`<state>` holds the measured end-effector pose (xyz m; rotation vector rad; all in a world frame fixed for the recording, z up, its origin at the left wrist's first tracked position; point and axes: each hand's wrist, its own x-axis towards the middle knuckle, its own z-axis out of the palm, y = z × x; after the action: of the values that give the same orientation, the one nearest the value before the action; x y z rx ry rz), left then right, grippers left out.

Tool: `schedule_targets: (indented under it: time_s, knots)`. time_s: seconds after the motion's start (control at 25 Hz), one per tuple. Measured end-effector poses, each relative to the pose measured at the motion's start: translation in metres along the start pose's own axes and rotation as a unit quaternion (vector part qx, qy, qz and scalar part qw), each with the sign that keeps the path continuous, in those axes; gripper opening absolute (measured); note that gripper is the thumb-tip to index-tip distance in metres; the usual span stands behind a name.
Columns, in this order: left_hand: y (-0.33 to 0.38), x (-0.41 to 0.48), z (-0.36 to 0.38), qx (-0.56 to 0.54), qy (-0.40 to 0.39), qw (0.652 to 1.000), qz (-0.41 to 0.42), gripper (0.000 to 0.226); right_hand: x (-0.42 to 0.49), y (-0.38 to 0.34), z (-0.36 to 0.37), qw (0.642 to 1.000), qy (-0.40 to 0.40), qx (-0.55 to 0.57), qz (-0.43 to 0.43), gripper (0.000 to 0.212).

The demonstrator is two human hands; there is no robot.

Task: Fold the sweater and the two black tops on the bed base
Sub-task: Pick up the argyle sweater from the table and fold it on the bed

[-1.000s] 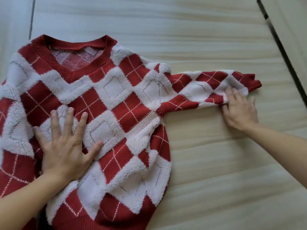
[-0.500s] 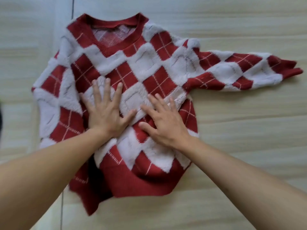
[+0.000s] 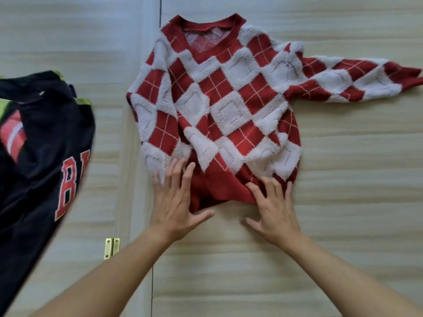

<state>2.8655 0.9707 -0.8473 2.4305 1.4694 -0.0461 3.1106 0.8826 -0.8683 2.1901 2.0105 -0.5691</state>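
Observation:
A red and white diamond-pattern sweater (image 3: pixel 229 104) lies face up on the pale wooden bed base (image 3: pixel 332 202), collar away from me. One sleeve stretches out to the right; the other is folded in over the body. My left hand (image 3: pixel 176 200) lies flat with spread fingers on the sweater's bunched red hem. My right hand (image 3: pixel 272 207) rests flat at the hem's right part, fingertips on the fabric. A black top (image 3: pixel 41 152) with red letters and green trim lies at the left edge, partly cut off by the frame.
A seam between two panels of the bed base runs top to bottom just left of the sweater. A small brass hinge (image 3: pixel 111 247) sits on that seam near my left forearm. Bare wood lies right of and below the sweater.
Both hands have slid down from the sweater's middle to its bottom hem. The view has shifted, so the black top now shows at the left.

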Motion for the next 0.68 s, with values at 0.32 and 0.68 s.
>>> schedule_targets:
  time_s: [0.32, 0.68]
  knots:
    - [-0.038, 0.022, -0.024, -0.003, 0.043, 0.999, -0.023, 0.052, 0.04, 0.039, -0.043, 0.997, 0.041, 0.01, 0.062, 0.034]
    - [-0.043, -0.01, -0.11, -0.022, -0.087, 0.959, 0.268, 0.011, -0.014, 0.078, -0.103, 0.989, 0.01, -0.098, 0.113, 0.02]
